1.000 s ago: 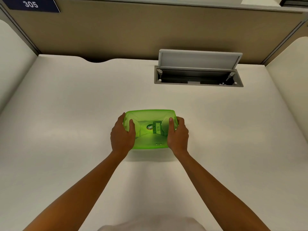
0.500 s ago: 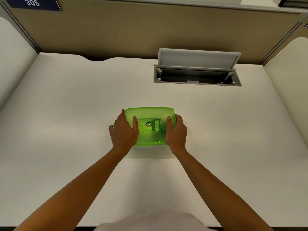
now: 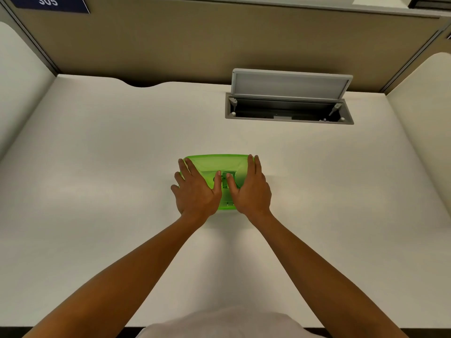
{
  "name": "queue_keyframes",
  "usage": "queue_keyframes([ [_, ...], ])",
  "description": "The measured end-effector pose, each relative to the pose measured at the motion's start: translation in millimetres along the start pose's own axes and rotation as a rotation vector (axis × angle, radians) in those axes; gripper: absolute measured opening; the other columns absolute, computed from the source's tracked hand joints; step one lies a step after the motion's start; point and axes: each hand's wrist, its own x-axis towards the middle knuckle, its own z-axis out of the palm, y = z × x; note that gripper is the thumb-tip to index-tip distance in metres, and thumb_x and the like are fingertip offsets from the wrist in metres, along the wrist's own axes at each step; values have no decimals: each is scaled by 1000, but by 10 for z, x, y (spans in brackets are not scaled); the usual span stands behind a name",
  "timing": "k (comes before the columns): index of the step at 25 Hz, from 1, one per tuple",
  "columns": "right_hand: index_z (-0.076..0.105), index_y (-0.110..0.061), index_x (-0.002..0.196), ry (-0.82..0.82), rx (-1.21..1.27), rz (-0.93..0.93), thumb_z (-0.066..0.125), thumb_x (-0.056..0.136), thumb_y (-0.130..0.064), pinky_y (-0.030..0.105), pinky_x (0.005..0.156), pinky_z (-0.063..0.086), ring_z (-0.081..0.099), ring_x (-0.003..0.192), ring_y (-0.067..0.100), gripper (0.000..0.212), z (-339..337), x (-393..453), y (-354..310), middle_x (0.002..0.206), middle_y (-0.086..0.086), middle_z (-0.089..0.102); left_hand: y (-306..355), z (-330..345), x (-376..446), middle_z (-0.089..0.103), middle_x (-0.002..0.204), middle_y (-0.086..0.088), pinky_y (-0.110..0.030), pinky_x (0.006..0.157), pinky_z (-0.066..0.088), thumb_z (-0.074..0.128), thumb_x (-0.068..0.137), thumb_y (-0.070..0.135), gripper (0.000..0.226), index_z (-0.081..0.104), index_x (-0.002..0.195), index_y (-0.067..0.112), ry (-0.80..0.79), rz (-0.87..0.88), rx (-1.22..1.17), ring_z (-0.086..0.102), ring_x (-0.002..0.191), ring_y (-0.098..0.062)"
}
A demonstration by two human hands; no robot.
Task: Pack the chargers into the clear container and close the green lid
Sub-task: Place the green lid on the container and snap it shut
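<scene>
**Head view: both palms flat on the green lid**

Head view shows the green lid [image 3: 217, 164] sitting on the container at the middle of the white bench [image 3: 97, 167]. Left hand [image 3: 196, 189] and right hand [image 3: 251, 189] lie flat on it, fingers spread, gripping nothing. A label beneath the lid is too blurred to read. A blue sign [image 3: 48, 2] reads "305".
</scene>
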Motion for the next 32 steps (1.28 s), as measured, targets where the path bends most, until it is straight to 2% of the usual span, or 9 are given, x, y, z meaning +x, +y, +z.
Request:
queue_keyframes([
  [6,15,-25,155,-67,95,41,46,84,-73,43,96,53,48,135,24,91,-57,42,-21,164,-5,17,-39,-4,53,19,164,-10,-54,95,44,23,89,74,93,18,155,8,-35,-8,-31,36,137,-34],
  [9,22,-29,153,-38,307,108,52,91,-57,37,100,45,51,131,22,75,-61,17,21,156,-4,35,-114,9,1,32,158,-3,-48,87,50,35,98,50,64,33,149,12,100,-40,-259,44,135,-29],
  [13,49,-18,137,77,592,306,53,98,-35,30,94,45,60,117,26,43,-58,-1,56,125,4,64,-297,42,-12,48,150,-3,-32,102,40,42,102,22,44,45,145,13,182,-95,-648,48,134,-22],
  [16,61,-15,128,131,681,319,50,101,-31,29,97,47,61,115,20,33,-40,-9,89,120,-1,67,-335,51,-8,58,140,-8,-34,111,38,46,103,30,41,54,139,13,110,-350,-894,52,131,-25],
  [19,65,-16,124,158,769,405,45,103,-28,44,97,52,62,112,20,31,-28,41,78,115,-5,67,-307,19,58,70,118,0,-41,103,48,47,100,38,35,69,119,20,63,-482,-1065,62,115,-22],
  [21,66,-15,124,166,805,449,46,103,-26,47,97,52,62,113,21,31,-20,115,83,117,-3,68,-287,-5,139,72,110,4,-36,96,51,49,100,36,30,73,111,23,23,-508,-1179,63,110,-18],
  [25,66,-18,124,150,782,429,47,102,-25,28,98,45,59,115,16,29,-23,404,131,113,-9,65,-176,15,393,72,89,23,-19,76,47,53,101,29,25,72,87,37,6,-523,-1291,63,92,-1],
  [29,65,-16,125,150,751,422,43,103,-22,29,97,45,56,108,12,32,-5,823,122,117,-3,66,-11,113,748,73,104,8,-28,90,50,50,102,30,23,73,102,28,3,-472,-1279,64,98,-10],
  [32,64,-13,126,179,707,399,40,104,-21,29,97,45,55,106,13,33,36,1163,110,123,3,67,111,192,1102,71,97,8,-31,89,50,49,101,32,25,73,98,27,-1,-430,-1261,62,93,-11],
])
